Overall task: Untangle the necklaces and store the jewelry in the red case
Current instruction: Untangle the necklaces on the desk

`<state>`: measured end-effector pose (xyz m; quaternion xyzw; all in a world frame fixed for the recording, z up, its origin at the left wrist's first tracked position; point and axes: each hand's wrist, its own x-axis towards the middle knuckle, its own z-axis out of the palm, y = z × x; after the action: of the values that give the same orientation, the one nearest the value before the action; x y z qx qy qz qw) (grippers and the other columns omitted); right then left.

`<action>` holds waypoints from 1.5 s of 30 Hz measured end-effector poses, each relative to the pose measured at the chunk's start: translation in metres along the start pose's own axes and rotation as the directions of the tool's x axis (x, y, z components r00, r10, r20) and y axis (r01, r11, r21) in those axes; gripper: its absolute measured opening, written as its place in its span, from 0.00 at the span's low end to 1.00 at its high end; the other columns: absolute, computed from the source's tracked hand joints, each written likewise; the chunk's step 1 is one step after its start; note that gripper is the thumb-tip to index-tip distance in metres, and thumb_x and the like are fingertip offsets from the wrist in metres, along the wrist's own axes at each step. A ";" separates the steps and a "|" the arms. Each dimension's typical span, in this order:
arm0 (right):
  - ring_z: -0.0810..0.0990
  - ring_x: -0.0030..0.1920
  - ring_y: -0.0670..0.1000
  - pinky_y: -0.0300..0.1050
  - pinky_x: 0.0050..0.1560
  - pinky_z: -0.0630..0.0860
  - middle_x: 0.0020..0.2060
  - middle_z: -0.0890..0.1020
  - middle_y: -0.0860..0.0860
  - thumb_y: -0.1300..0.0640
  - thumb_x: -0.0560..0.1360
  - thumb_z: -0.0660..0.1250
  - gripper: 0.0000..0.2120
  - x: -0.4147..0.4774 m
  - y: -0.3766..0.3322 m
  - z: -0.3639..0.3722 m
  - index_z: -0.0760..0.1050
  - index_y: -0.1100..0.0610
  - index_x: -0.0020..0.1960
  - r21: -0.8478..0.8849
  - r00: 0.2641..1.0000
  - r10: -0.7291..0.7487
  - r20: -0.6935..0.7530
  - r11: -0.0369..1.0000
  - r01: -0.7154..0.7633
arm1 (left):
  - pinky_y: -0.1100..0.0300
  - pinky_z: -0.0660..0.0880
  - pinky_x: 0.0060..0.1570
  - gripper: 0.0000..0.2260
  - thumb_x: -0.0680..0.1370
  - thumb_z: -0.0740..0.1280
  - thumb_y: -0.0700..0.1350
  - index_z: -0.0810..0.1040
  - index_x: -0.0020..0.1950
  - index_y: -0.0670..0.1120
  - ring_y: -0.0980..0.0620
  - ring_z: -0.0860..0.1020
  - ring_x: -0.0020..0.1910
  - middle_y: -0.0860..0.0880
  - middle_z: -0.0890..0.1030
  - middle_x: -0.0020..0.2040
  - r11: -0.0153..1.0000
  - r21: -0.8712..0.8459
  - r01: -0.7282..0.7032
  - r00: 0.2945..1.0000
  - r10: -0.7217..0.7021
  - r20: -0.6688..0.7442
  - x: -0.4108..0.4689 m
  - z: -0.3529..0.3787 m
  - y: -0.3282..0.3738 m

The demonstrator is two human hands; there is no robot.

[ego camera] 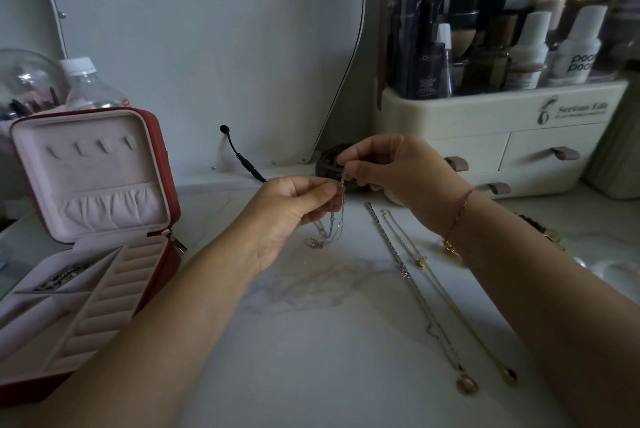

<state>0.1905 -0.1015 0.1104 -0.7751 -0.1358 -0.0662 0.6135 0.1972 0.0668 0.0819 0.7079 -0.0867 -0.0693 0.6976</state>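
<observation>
Step in hand: untangling. The left hand [287, 216] and right hand [391, 171] each pinch the tangled chains [330, 225] between thumb and fingers [348, 159]. The loops hang just below the fingers, above the desk [311, 341]. Judged next move: draw one strand free under light tension. The red case [172, 199] stands open, well left of the fingers. The knot itself is too fine to make out, and the strand count cannot be told.

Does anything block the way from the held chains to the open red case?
Nothing visible: only white marble tabletop lies between the thin silver chains and the open red jewelry case.
</observation>
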 end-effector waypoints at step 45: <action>0.81 0.41 0.49 0.36 0.46 0.79 0.41 0.82 0.55 0.70 0.71 0.69 0.09 -0.002 -0.001 0.004 0.78 0.57 0.46 0.066 0.997 -0.069 0.045 0.996 0.066 | 0.58 0.69 0.49 0.04 0.76 0.67 0.43 0.80 0.41 0.48 0.55 0.76 0.45 0.52 0.80 0.38 0.995 -0.074 0.062 0.998 -0.061 0.010 0.000 0.006 0.002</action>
<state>0.1881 -0.0977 0.1095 -0.7514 -0.1783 -0.0640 0.6320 0.1960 0.0611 0.0843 0.6836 -0.0648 -0.0966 0.7205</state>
